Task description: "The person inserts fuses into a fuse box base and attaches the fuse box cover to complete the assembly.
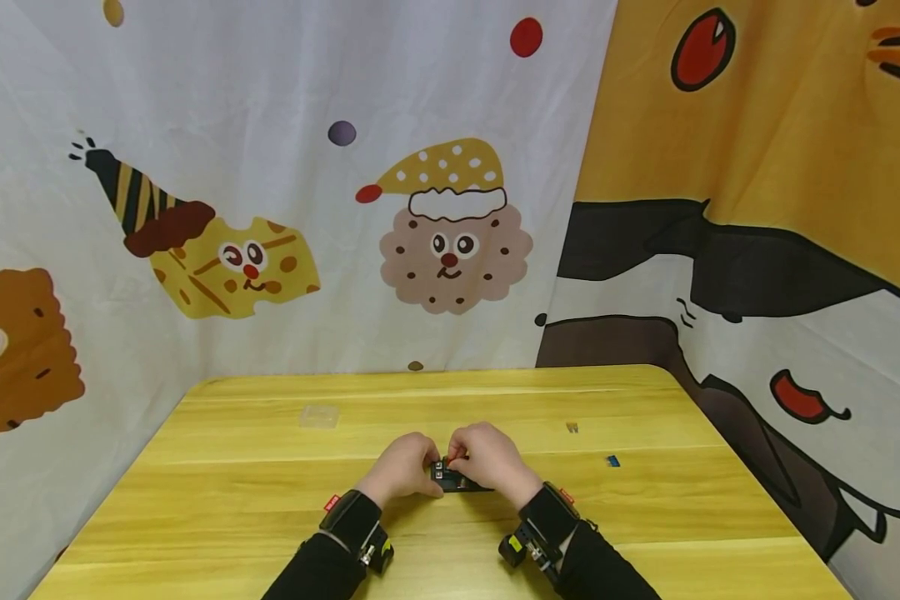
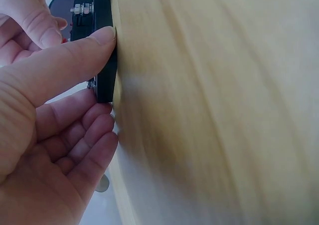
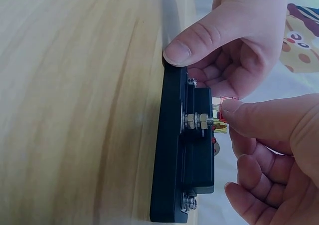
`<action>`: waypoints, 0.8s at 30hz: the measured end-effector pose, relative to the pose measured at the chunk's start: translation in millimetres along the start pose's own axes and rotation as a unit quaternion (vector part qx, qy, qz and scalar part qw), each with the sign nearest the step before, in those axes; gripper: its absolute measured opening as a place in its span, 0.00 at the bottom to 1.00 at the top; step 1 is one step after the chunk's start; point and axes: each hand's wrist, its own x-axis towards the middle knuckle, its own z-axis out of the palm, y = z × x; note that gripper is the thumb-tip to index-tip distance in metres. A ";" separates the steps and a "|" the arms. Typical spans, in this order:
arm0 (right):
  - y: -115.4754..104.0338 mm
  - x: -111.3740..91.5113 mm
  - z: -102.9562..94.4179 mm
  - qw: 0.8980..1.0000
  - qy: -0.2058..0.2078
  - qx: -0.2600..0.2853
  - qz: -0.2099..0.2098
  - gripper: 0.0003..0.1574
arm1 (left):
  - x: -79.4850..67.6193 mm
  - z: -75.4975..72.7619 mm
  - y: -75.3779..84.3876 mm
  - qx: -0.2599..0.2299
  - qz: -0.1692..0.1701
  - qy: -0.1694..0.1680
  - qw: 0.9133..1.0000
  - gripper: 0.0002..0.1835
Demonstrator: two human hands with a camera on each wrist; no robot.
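A black fuse block [image 1: 456,482] with metal studs and nuts [image 3: 197,121] lies on the table between both hands. My left hand [image 1: 401,468] grips its left end, the thumb along the near edge and fingers around the far side. Above the block's middle, my right hand [image 1: 487,458] pinches a small see-through red blade fuse [image 3: 223,117] between thumb and forefinger. The fuse is right at the top of the block, close beside a stud, and partly hidden by the fingertips. The other right fingers curl loosely.
On the wooden table [image 1: 255,525], a clear plastic box [image 1: 319,416] stands at the back left. To the right lie a small tan piece [image 1: 572,427] and a small blue piece [image 1: 612,460]. A printed cloth [image 1: 270,125] hangs behind the table.
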 end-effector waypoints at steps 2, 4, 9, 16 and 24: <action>-0.8 -0.2 0.2 1.000 -0.001 -0.007 0.002 0.11 | -0.2 0.0 -0.2 0.000 -0.001 -0.001 1.000 0.21; -1.6 -0.4 0.1 1.000 0.000 -0.012 0.003 0.11 | -0.4 0.1 -0.5 0.000 -0.004 -0.002 1.000 0.21; -2.9 0.3 0.1 1.000 0.001 -0.023 0.001 0.11 | -0.9 -0.1 -0.9 -0.006 -0.004 -0.002 1.000 0.21; -2.9 0.3 2.1 0.999 -0.001 -0.032 -0.001 0.12 | -0.8 0.0 -1.1 -0.016 -0.007 -0.002 1.000 0.21; -2.3 2.1 3.6 0.999 0.003 -0.040 -0.011 0.13 | 0.0 0.2 -1.7 -0.012 -0.003 0.002 1.000 0.21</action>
